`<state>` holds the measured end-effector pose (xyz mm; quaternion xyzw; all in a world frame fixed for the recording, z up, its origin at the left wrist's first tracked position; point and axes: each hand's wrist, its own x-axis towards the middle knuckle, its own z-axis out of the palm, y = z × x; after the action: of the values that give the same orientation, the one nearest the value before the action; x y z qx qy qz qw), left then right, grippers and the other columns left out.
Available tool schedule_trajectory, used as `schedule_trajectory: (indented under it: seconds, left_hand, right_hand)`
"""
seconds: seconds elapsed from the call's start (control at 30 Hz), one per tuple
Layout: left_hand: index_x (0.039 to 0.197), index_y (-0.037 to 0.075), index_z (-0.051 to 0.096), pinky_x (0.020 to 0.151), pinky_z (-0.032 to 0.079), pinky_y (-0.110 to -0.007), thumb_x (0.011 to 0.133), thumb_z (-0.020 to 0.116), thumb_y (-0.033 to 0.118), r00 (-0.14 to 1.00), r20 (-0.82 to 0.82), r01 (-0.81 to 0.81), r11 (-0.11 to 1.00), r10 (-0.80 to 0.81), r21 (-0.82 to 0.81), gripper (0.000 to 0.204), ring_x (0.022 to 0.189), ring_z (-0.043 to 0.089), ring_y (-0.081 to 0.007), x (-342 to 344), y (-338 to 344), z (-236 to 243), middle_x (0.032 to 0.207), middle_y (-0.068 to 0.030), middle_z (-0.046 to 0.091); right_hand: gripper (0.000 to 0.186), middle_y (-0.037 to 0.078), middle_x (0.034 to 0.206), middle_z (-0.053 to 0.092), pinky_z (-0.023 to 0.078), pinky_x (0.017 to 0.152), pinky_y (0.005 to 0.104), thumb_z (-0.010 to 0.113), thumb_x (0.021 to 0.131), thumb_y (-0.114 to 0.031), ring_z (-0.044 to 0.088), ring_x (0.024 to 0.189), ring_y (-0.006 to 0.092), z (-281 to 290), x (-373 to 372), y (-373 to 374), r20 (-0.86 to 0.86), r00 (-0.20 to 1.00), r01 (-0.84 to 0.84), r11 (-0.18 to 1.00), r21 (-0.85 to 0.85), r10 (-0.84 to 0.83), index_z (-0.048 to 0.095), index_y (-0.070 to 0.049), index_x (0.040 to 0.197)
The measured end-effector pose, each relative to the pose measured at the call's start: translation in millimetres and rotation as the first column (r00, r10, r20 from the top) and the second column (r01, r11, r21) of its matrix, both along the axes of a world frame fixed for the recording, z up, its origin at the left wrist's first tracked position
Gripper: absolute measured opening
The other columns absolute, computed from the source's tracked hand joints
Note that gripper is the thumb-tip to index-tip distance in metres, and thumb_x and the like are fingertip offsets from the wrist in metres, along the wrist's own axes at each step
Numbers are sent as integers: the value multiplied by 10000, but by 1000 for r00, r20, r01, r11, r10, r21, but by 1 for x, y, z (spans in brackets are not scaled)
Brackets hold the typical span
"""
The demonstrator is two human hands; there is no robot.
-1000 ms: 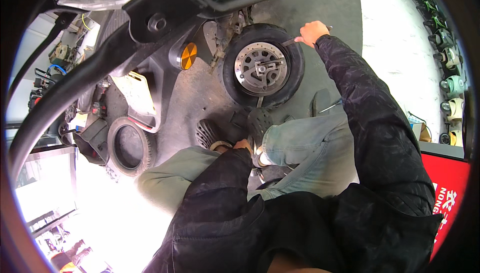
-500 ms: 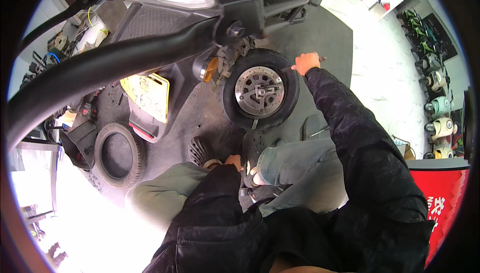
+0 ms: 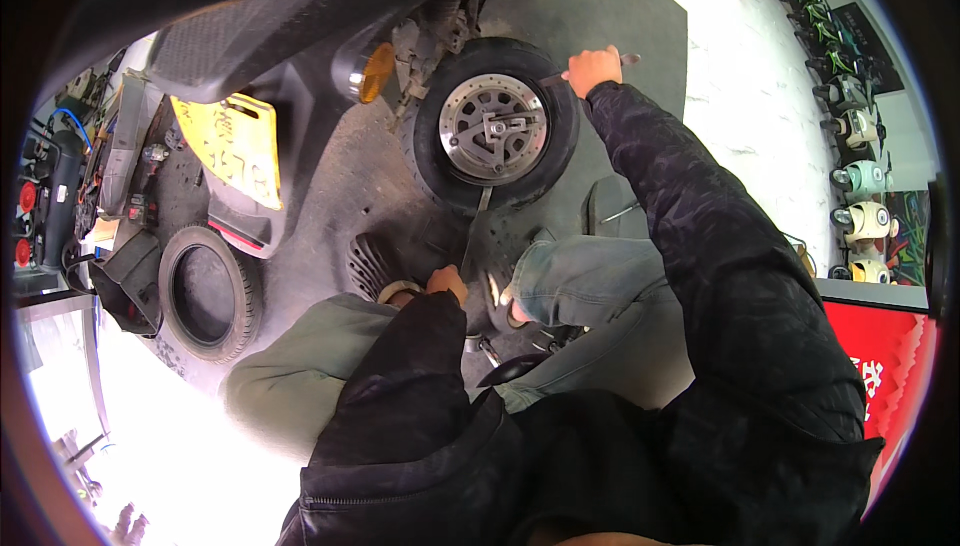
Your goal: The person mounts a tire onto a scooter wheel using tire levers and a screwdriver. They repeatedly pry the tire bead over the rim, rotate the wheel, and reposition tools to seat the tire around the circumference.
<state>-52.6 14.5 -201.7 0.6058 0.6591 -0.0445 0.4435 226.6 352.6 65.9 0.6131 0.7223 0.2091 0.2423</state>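
A scooter wheel lies flat on the dark mat, its black tire (image 3: 440, 178) around a silver rim with a brake disc (image 3: 535, 151). My right hand (image 3: 594, 72) is closed around a metal tire lever (image 3: 630, 59), whose inner end meets the tire's far right edge beside the rim. A second tire lever (image 3: 487, 198) juts from the near side of the tire and runs toward me. Low between my legs, my left hand (image 3: 447, 284) is closed at this lever's near end; its fingers are partly hidden. My dark clogs (image 3: 375, 264) are close to that hand.
A scooter body with a yellow plate (image 3: 232, 142) and orange indicator (image 3: 376, 73) overhangs the left and top. A loose tire (image 3: 248, 296) lies left, beside a black bin (image 3: 130, 286). Small scooters (image 3: 862, 179) line the right wall, and a red panel (image 3: 885, 366) stands near my right elbow.
My view has shifted, so the wheel and scooter appear higher and farther left. My right hand still grips its lever at the rim. More of the near lever shows beside my shoe.
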Motion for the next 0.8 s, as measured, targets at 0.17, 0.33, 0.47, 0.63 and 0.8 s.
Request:
schedule_trajectory:
  seconds: [0.17, 0.33, 0.47, 0.63, 0.8]
  left_hand:
    - [1207, -2, 663, 936, 546, -548, 913, 682, 118, 998, -7, -58, 997, 58, -41, 318, 1114, 664, -484, 4, -8, 18, 1146, -287, 713]
    - [1401, -16, 534, 1011, 495, -529, 964, 659, 117, 959, 160, -252, 963, 236, 95, 473, 1208, 610, -496, 28, -23, 6, 1280, -316, 651]
    - [1393, 24, 533, 936, 510, -549, 1023, 610, 259, 946, 98, -324, 913, 309, 247, 445, 1131, 642, -477, 49, -27, 11, 1251, -279, 661]
    - [1292, 67, 638, 893, 543, -547, 994, 637, 457, 840, -233, -487, 871, 489, 71, 491, 1027, 697, -466, 65, 6, 29, 1084, -243, 737]
    - [1231, 41, 685, 939, 547, -483, 866, 810, 400, 801, -17, -596, 800, 598, 71, 527, 1075, 714, -412, 56, 42, 21, 1116, -214, 757]
  right_hand:
    - [405, 51, 934, 794, 522, 784, 439, 632, 983, -535, 772, 892, 270, 8, 10, 0, -50, 998, -29, 998, -62, 25, 811, -173, 1011]
    - [517, 88, 841, 777, 578, 731, 464, 541, 1035, -541, 765, 820, 306, 1, 25, 8, -122, 985, -138, 983, -118, 123, 808, -115, 914]
    - [563, 103, 776, 759, 582, 679, 462, 505, 1050, -540, 755, 743, 319, -14, 38, 27, -206, 946, -271, 959, -79, 250, 791, -90, 869]
    - [514, 140, 730, 736, 584, 664, 465, 506, 1061, -484, 744, 703, 342, -37, 39, 41, -381, 887, -268, 963, 34, 261, 700, -33, 909]
    - [645, 172, 737, 727, 595, 657, 468, 466, 1046, -574, 735, 692, 373, -54, 26, 48, -541, 806, -292, 956, -12, 240, 674, 32, 969]
